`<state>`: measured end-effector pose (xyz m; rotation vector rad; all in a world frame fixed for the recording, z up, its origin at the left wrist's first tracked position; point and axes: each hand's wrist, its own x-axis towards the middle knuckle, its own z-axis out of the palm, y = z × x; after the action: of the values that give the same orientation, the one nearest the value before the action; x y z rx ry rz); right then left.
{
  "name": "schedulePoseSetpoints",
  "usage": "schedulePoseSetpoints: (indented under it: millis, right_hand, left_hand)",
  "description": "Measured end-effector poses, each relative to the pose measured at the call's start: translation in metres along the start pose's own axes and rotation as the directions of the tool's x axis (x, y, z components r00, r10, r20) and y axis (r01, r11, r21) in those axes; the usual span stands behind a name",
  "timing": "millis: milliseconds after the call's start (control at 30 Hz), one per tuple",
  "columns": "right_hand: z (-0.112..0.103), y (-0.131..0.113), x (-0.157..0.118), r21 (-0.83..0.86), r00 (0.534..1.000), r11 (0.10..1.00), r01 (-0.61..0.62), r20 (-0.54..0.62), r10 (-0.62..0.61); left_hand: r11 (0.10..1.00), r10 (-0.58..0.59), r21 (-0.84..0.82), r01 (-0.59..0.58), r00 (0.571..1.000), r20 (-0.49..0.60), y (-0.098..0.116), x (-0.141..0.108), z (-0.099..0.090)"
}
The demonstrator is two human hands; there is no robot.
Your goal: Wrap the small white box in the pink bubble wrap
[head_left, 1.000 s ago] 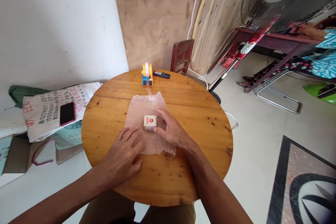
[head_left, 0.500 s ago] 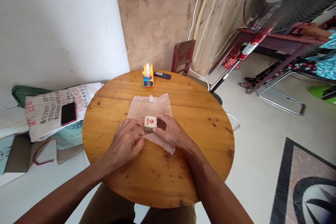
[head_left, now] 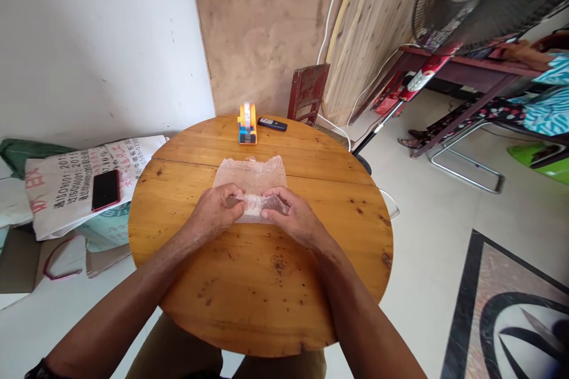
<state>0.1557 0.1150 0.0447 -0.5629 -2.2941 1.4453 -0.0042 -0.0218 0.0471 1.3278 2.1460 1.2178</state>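
Observation:
A sheet of bubble wrap [head_left: 251, 173] lies on the round wooden table [head_left: 240, 284], its near edge folded up over a small box [head_left: 253, 205]. The box shows only faintly through the plastic. My left hand [head_left: 220, 208] pinches the folded wrap at the box's left side. On the right side, my right hand [head_left: 291, 214] grips the wrap and the box between thumb and fingers. The far part of the sheet stays flat beyond both hands.
An orange and blue tape dispenser [head_left: 247, 123] and a dark remote [head_left: 272, 124] stand at the table's far edge. A phone [head_left: 105, 190] rests on sacks at the left. A chair [head_left: 309, 93] and a fan [head_left: 431, 74] are beyond; a person sits far right.
The near flap of bubble wrap has been lifted and folded over the box, which was uncovered before. My left hand has moved up to the fold. The view has shifted slightly.

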Motion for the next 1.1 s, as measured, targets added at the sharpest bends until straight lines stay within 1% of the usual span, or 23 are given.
schedulePoseSetpoints:
  millis: [67, 133, 233, 333, 500, 700, 900, 1100]
  right_hand:
    - [0.008, 0.004, 0.003, 0.028, 0.997, 1.000, 0.013, -0.073, -0.011]
    - [0.012, 0.006, 0.005, 0.113, 0.993, 0.993, 0.029, -0.115, -0.016]
    - [0.014, 0.005, 0.006, 0.202, 0.994, 0.979, 0.002, -0.103, 0.020]
    - [0.014, 0.003, 0.005, 0.196, 0.994, 0.980, -0.037, -0.098, 0.057]
    - [0.013, 0.004, 0.005, 0.171, 0.989, 0.983, -0.066, -0.120, 0.087]
    - [0.012, 0.003, 0.005, 0.204, 0.987, 0.975, -0.086, -0.118, 0.111]
    - [0.012, 0.001, 0.004, 0.232, 0.983, 0.966, -0.117, -0.114, 0.146]
    - [0.010, 0.001, 0.004, 0.218, 0.988, 0.971, -0.098, -0.094, 0.121]
  left_hand:
    - [0.997, -0.004, -0.081, 0.004, 1.000, -0.002, -0.002, 0.000, 0.004]
    - [0.989, -0.009, -0.146, 0.008, 1.000, -0.010, -0.003, 0.000, 0.006]
    - [0.966, -0.017, -0.259, 0.017, 1.000, 0.004, -0.002, 0.000, 0.006]
    - [0.945, -0.032, -0.326, 0.040, 0.999, 0.030, 0.000, 0.000, 0.005]
    - [0.943, -0.041, -0.329, 0.050, 0.999, 0.034, 0.001, 0.000, 0.004]
    - [0.942, -0.061, -0.327, 0.079, 0.996, 0.064, 0.000, 0.000, 0.003]
    - [0.938, -0.055, -0.337, 0.081, 0.995, 0.086, -0.004, 0.001, 0.004]
    - [0.931, -0.046, -0.359, 0.072, 0.996, 0.080, -0.006, 0.001, 0.006]
